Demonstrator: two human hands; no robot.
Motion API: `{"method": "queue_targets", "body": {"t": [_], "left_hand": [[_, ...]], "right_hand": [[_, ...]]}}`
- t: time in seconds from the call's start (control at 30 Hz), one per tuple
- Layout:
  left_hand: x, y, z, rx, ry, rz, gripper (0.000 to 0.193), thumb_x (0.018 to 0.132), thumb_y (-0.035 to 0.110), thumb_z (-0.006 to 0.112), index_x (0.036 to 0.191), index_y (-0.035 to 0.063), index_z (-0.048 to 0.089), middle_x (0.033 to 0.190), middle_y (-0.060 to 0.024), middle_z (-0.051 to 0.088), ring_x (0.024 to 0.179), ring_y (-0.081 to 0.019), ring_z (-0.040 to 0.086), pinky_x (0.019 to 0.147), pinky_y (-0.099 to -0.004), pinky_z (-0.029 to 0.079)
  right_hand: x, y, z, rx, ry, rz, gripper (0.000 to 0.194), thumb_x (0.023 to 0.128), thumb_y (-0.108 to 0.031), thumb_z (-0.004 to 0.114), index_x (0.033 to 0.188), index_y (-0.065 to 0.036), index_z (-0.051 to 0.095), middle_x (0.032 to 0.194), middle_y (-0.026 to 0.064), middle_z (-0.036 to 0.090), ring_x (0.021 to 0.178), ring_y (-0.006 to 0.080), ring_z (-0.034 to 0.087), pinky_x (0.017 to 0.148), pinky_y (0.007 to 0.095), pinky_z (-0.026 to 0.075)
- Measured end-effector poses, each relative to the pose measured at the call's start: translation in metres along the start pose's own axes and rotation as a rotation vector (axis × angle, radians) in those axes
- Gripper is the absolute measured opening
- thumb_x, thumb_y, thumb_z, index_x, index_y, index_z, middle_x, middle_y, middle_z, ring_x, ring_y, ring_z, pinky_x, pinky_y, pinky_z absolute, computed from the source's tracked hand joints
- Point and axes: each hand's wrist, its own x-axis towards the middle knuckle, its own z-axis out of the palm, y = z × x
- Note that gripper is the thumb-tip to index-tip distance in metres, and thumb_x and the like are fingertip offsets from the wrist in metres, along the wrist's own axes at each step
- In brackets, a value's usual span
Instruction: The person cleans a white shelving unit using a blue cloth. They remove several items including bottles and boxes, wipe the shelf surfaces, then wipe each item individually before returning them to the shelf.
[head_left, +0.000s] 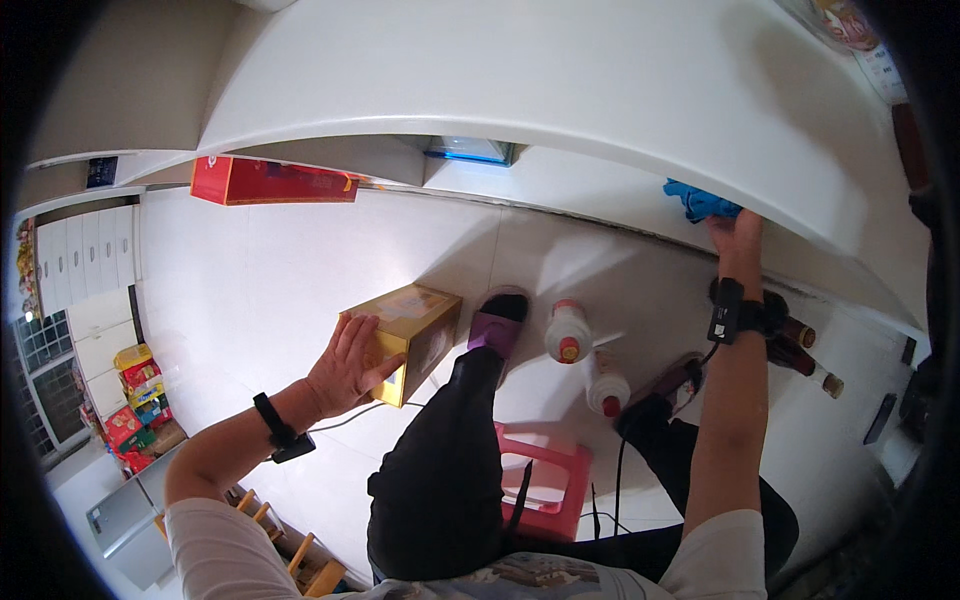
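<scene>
My left hand (352, 365) rests on the top edge of a gold box (431, 322) that stands on the floor left of my foot. My right hand (737, 229) reaches into a low compartment of the white cabinet (525, 82), its fingers closed on a blue cloth (699, 201). The cabinet's edge hides part of the cloth and fingertips. Between my feet stand two white bottles with red caps, one (568, 331) a little farther from me than the other (607, 382).
Dark glass bottles (795, 352) stand right of my right forearm. A red box (277, 181) protrudes from the cabinet at left; a blue-edged clear container (471, 150) is inside. A pink plastic stool (577, 487) is beneath me. Cables cross the floor.
</scene>
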Motion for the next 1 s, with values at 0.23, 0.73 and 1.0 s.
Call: {"method": "queue_targets", "body": {"t": [0.23,0.73,1.0], "left_hand": [[0.06,0.015,-0.088,-0.546,0.289,-0.301,0.128,0.066,0.023,0.095,0.161,0.0147,0.009,0.164,-0.0241,0.009,0.151,-0.0413,0.02,0.119,-0.0557,0.032],[0.22,-0.046,-0.109,-1.058,1.435,-0.515,0.08,0.086,0.014,0.079,0.147,0.0049,0.028,0.145,-0.017,0.038,0.131,-0.0278,0.046,0.116,-0.0429,0.033],[0.201,-0.068,-0.079,-1.402,0.997,-0.242,0.064,0.083,0.0,0.08,0.138,0.0046,0.046,0.135,-0.0151,0.054,0.123,-0.0252,0.054,0.105,-0.0389,0.049]], "right_hand": [[0.019,0.013,-0.024,-0.04,-0.056,-0.025,0.03,0.095,-0.028,0.065,0.117,-0.009,0.063,0.113,0.0073,0.066,0.096,0.0239,0.064,0.08,0.0411,0.053],[-0.067,0.04,0.06,-0.844,-0.341,-0.055,0.075,0.09,-0.046,0.071,0.146,-0.003,0.049,0.145,0.0203,0.053,0.128,0.0346,0.055,0.106,0.0476,0.046],[-0.129,0.093,0.188,-1.316,-0.773,-0.533,0.059,0.082,-0.037,0.08,0.13,-0.007,0.065,0.119,0.017,0.07,0.104,0.0254,0.066,0.094,0.0365,0.052]]}}
